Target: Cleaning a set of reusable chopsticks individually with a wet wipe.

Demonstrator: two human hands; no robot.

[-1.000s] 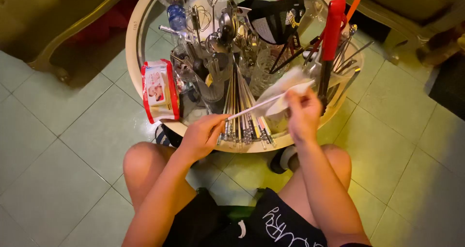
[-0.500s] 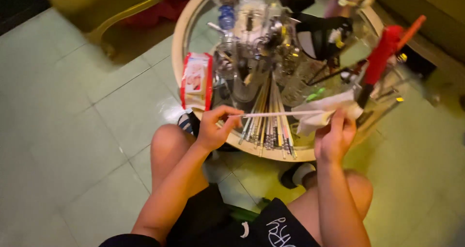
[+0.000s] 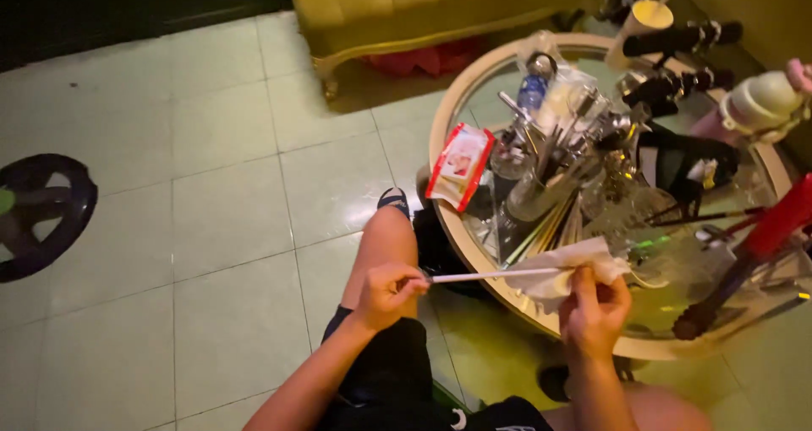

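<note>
Nearest, the left hand pinches one end of a thin white stick, held level above the knees. The right hand closes a crumpled white tissue around its other end. Beyond them stands a round glass worktop crowded with metal tools, then a yellow sofa.

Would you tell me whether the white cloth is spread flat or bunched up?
Bunched up: the white cloth is crumpled around one end of the thin stick, pinched by the right hand.
</note>
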